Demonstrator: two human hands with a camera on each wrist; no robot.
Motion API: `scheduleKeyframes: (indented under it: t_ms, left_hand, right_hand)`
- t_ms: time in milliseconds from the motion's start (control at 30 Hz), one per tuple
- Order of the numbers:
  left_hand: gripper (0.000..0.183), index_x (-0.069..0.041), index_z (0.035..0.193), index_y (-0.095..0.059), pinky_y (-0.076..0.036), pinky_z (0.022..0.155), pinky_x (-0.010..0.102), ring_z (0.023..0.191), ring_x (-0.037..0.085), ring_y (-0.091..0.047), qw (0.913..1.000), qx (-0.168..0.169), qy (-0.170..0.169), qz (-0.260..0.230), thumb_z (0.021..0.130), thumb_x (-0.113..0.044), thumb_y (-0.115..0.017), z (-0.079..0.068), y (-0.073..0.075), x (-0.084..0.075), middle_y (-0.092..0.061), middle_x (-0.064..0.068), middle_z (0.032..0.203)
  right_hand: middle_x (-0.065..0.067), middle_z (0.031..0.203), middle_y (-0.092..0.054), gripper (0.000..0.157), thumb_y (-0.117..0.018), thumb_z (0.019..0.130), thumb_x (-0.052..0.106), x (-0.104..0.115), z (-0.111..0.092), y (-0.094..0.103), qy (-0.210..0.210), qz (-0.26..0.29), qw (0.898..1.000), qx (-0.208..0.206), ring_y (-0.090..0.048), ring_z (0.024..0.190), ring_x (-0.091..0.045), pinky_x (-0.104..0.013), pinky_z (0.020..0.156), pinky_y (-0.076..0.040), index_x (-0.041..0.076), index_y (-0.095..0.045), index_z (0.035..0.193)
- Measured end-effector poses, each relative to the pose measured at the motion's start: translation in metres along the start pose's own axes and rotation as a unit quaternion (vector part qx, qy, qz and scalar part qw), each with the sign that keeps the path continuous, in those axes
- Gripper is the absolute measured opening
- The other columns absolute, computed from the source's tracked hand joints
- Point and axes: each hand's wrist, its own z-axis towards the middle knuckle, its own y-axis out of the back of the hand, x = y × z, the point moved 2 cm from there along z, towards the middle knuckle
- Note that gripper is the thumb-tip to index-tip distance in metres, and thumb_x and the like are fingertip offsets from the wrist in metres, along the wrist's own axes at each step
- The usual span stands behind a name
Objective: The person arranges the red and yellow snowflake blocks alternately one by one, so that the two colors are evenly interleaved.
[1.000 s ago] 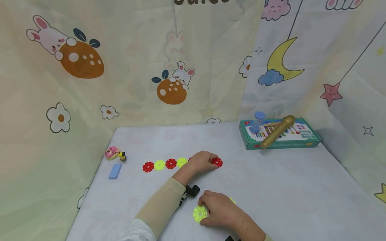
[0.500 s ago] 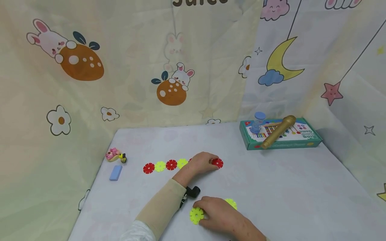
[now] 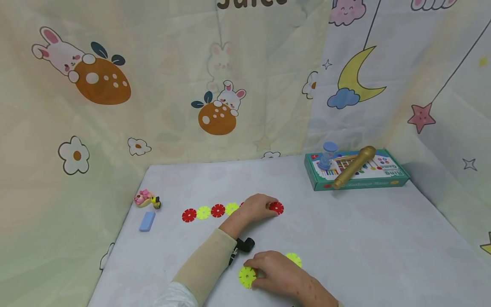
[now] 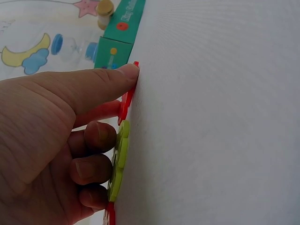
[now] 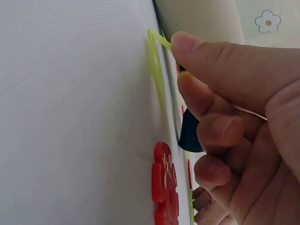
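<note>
A row of flower-shaped notched plastic discs, red and yellow-green by turns, lies on the white table, starting from a red disc [image 3: 189, 215] at left. My left hand [image 3: 256, 209] lies over part of the row and hides it. Its thumb and index finger pinch the red disc [image 3: 276, 208] at the right end, flat at the tabletop in the left wrist view. Nearer the front, my right hand [image 3: 277, 273] pinches a yellow-green disc [image 3: 247, 277] by its edge, tilted against the table. Under that hand lies another red disc [image 5: 165, 187], hidden in the head view.
Another yellow-green disc [image 3: 294, 259] lies just behind the right hand. At far left are a small pink and yellow toy [image 3: 143, 198] and a blue block [image 3: 147, 221]. A green game box [image 3: 360, 184] at back right bears an hourglass [image 3: 326, 156] and a gold microphone [image 3: 353, 167].
My right hand has shifted slightly left and towards the front with the yellow-green disc, uncovering more of the yellow-green disc behind it. The left hand keeps its place on the red disc.
</note>
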Motion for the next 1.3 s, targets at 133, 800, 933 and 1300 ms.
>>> scheduleKeyframes:
  t_ms: [133,800,933,1300]
  left_hand:
    - [0.047,-0.023,0.127,-0.062,-0.044,0.075,0.022,0.09,0.006,-0.05,1.0,-0.001,0.004,-0.004,0.083,-0.039,-0.07,-0.001,0.0,0.0,-0.063,-0.009,0.103]
    - [0.03,-0.024,0.113,-0.069,-0.046,0.072,0.024,0.08,0.006,-0.054,0.9994,0.0,-0.001,-0.035,0.085,-0.035,-0.069,-0.002,0.002,-0.001,-0.064,-0.014,0.09]
    - [0.039,-0.022,0.116,-0.067,-0.044,0.066,0.022,0.076,0.006,-0.051,0.9997,-0.006,-0.001,-0.022,0.082,-0.04,-0.071,-0.001,0.001,0.0,-0.062,-0.014,0.086]
    - [0.048,-0.025,0.126,-0.062,-0.044,0.074,0.022,0.087,0.005,-0.05,1.0,0.0,0.002,-0.001,0.082,-0.044,-0.07,-0.003,0.002,-0.001,-0.064,-0.011,0.104]
  right_hand:
    - [0.022,0.074,-0.056,0.037,-0.076,0.08,0.024,-0.003,0.001,-0.002,-0.018,0.07,0.997,0.0,-0.048,0.061,0.002,-0.018,0.063,-0.044,0.029,-0.067,0.115]
    - [-0.005,0.085,-0.063,0.046,-0.077,0.078,0.028,-0.062,-0.005,0.105,-0.169,0.25,0.933,-0.195,-0.054,0.057,-0.021,-0.028,0.05,-0.044,0.022,-0.063,0.121]
    - [-0.006,0.086,-0.065,0.046,-0.075,0.08,0.026,-0.1,-0.005,0.114,-0.217,0.235,0.919,-0.232,-0.055,0.06,-0.022,-0.029,0.051,-0.043,0.02,-0.061,0.124]
    - [-0.005,0.086,-0.064,0.047,-0.072,0.084,0.022,-0.153,-0.002,0.101,-0.285,0.18,0.914,-0.228,-0.055,0.07,-0.02,-0.029,0.061,-0.049,0.011,-0.058,0.127]
